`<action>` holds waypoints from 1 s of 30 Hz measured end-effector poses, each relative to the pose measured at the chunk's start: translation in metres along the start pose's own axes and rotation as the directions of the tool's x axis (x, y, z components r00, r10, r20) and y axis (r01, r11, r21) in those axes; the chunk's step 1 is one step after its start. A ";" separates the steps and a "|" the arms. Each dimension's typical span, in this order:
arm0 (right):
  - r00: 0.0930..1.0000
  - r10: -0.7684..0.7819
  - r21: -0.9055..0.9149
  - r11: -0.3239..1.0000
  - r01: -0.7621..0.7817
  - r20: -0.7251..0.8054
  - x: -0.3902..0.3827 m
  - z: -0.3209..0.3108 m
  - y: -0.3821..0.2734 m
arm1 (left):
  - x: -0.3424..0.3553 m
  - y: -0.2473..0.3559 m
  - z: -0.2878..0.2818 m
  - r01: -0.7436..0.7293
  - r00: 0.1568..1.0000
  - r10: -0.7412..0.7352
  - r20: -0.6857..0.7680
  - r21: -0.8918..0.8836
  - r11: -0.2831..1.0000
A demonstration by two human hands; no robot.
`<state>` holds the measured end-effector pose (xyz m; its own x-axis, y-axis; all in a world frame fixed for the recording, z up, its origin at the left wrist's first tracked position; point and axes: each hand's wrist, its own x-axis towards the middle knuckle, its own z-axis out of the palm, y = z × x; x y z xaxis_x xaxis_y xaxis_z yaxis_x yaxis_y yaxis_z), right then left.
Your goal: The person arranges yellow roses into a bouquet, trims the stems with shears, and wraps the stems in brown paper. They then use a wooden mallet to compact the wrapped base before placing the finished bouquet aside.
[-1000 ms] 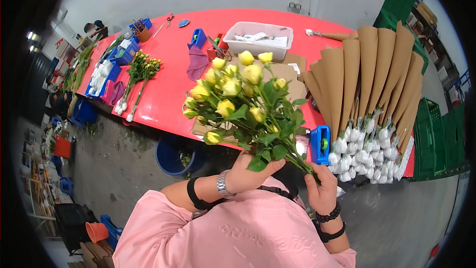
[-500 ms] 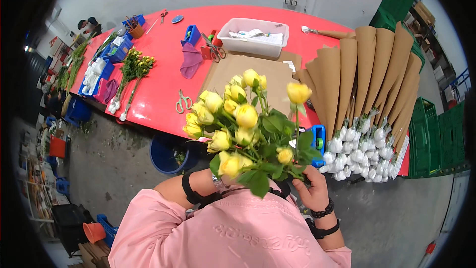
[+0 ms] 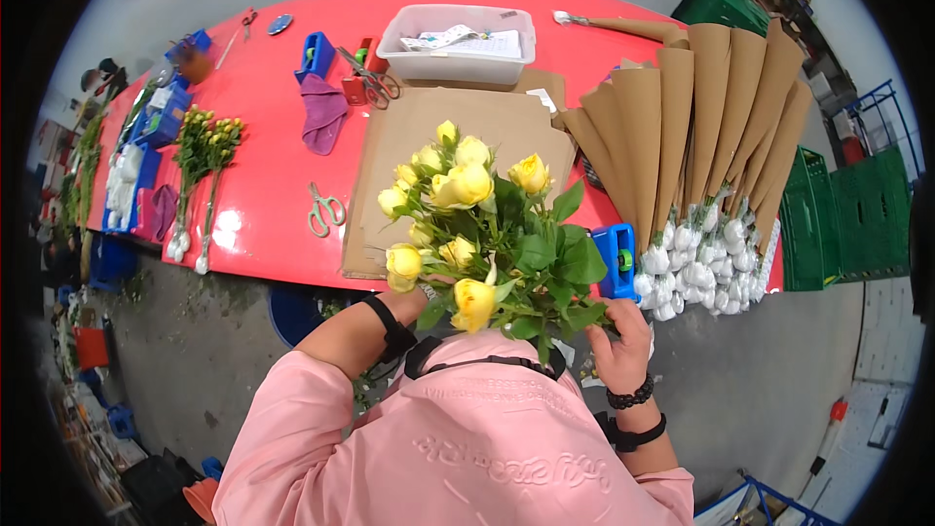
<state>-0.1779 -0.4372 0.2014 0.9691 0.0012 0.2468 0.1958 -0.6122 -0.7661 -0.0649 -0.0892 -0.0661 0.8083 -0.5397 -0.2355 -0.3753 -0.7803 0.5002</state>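
Note:
A bunch of yellow roses (image 3: 463,185) with green leaves stands in front of my chest, heads toward the table. My left forearm reaches in behind it; the leaves and blooms hide my left hand, so its fingers do not show. At the bunch's right edge, my right hand (image 3: 621,346) has thumb and fingers closed among the leaves, on a rose stem that the foliage mostly covers. One rose (image 3: 531,173) rises on the right side of the bunch. Just beyond my right hand sits a blue tape dispenser (image 3: 616,261) at the table edge.
Brown cardboard sheets (image 3: 390,151) lie on the red table (image 3: 268,175). Paper-wrapped cones (image 3: 672,136) with white-wrapped stem ends fan out at right. Green-handled scissors (image 3: 324,209), a purple cloth (image 3: 321,115), a white bin (image 3: 458,68) and more roses (image 3: 209,146) also lie there. A blue bucket (image 3: 292,317) stands below.
The single rose by my right hand has moved left, in against the bunch. The bunch has turned slightly and its heads sit closer together. My view has shifted, moving the table left and up.

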 end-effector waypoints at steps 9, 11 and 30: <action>0.981 0.068 -0.167 0.981 -0.099 -0.181 0.040 0.052 -0.043 | 0.047 -0.056 0.065 -0.012 0.995 0.025 0.093 -0.141 0.990; 0.971 0.094 -0.188 0.973 -0.137 -0.220 0.048 0.063 -0.047 | 0.050 -0.061 0.065 -0.183 0.983 0.176 -0.052 -0.219 0.958; 0.965 0.256 -0.162 0.951 -0.262 -0.058 0.088 0.101 -0.001 | 0.048 -0.036 -0.061 -0.425 0.901 0.418 -0.118 -0.042 0.904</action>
<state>-0.0772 -0.3566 0.1637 0.9766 -0.2012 0.0766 -0.0917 -0.7109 -0.6973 0.0153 -0.0679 -0.0448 0.6247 -0.7750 0.0955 -0.6638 -0.4627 0.5877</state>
